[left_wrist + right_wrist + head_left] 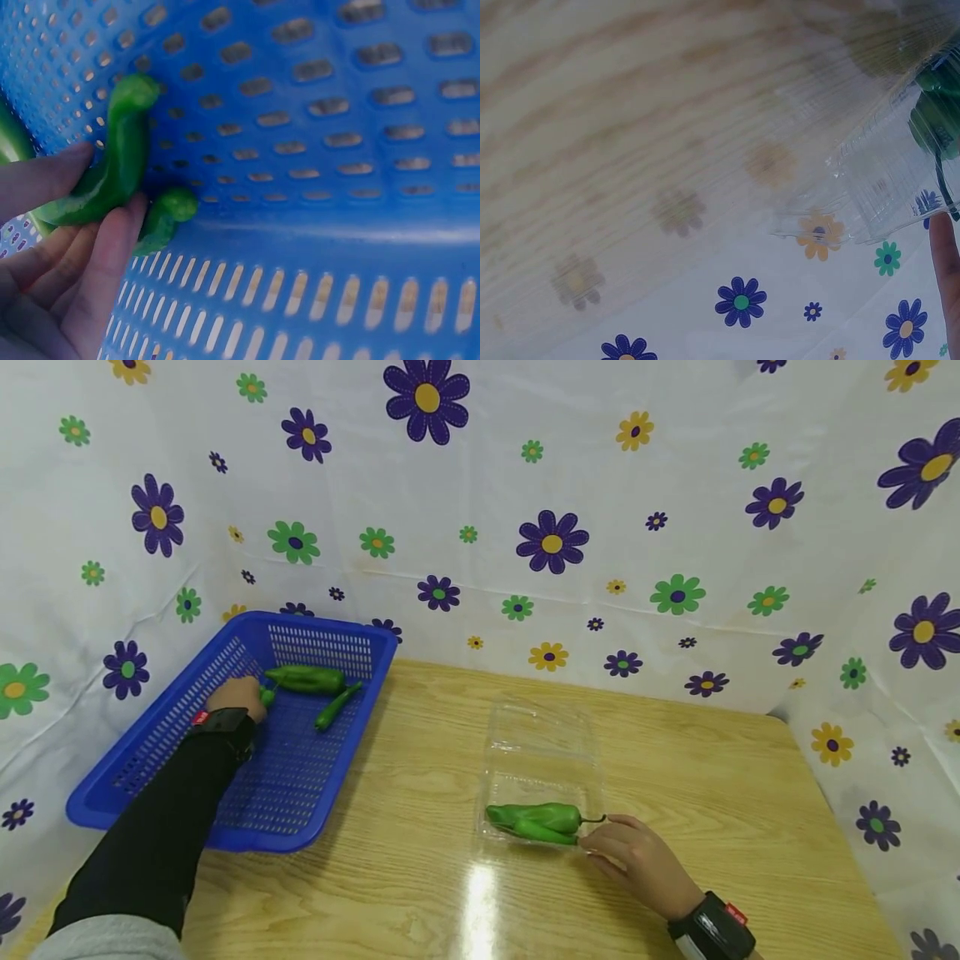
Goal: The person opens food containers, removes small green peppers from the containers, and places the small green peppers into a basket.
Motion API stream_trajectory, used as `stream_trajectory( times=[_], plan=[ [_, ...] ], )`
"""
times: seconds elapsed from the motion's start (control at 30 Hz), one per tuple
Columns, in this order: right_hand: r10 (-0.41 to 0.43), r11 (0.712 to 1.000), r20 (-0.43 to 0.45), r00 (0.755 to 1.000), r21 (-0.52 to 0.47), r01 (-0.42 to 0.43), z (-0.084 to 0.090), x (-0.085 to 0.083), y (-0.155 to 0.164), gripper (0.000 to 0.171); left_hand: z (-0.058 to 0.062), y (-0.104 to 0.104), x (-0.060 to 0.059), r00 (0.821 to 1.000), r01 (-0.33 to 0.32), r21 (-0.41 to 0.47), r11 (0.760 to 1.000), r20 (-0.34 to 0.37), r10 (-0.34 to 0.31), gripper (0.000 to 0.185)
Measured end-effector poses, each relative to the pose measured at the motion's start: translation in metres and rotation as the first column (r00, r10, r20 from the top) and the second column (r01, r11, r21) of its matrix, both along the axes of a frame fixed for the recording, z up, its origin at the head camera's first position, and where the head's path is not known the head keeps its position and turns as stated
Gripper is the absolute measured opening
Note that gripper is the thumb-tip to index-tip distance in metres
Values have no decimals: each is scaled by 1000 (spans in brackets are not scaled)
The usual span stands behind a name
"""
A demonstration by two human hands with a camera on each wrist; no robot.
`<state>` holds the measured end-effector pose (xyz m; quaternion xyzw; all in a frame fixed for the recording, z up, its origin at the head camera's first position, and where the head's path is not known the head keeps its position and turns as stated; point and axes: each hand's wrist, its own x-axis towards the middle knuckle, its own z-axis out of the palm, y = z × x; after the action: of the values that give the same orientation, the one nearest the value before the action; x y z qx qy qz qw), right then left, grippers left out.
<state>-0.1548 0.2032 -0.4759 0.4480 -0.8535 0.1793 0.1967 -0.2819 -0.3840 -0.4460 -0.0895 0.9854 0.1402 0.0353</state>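
Observation:
My left hand [238,695] reaches into the blue basket [187,793] and pinches a curved green pepper [120,161] between thumb and fingers [105,255]. A second small pepper [165,217] lies just under it. Two more green peppers [306,679] [336,706] lie on the basket floor to the right of that hand. My right hand [637,856] rests on the table with its fingertips at the right edge of an open clear plastic clamshell box [542,752]. The box holds two green peppers [536,821], whose stem points at the hand. In the right wrist view the box corner [885,180] shows.
The wooden table [420,885] is walled at the back and sides by a white cloth with flowers [555,543]. The basket sits at the table's left edge, the box near the middle. Bare wood lies between them and along the front.

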Motion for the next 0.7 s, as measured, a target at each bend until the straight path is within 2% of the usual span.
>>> stream_trajectory(
  times=[0.13, 0.37, 0.6, 0.7],
  plan=[
    [3, 1000, 1, 1000, -7, -3, 1, 0, 0, 34, 1, 2, 2, 1000, 9, -10, 1000, -1, -9, 25],
    [5, 1000, 15, 1000, -1, -5, 0, 0, 0, 32, 16, 12, 13, 1000, 6, -6, 1000, 31, -6, 23],
    [5, 1000, 4, 1000, -6, -5, -1, -1, 1, 34, 12, 7, 8, 998, 1, -3, 1000, 64, -1, 20],
    [11, 1000, -2, 1000, -9, -11, 0, -1, 1, 34, 11, 5, 6, 999, -12, -7, 1000, 48, 12, 15]
  ],
)
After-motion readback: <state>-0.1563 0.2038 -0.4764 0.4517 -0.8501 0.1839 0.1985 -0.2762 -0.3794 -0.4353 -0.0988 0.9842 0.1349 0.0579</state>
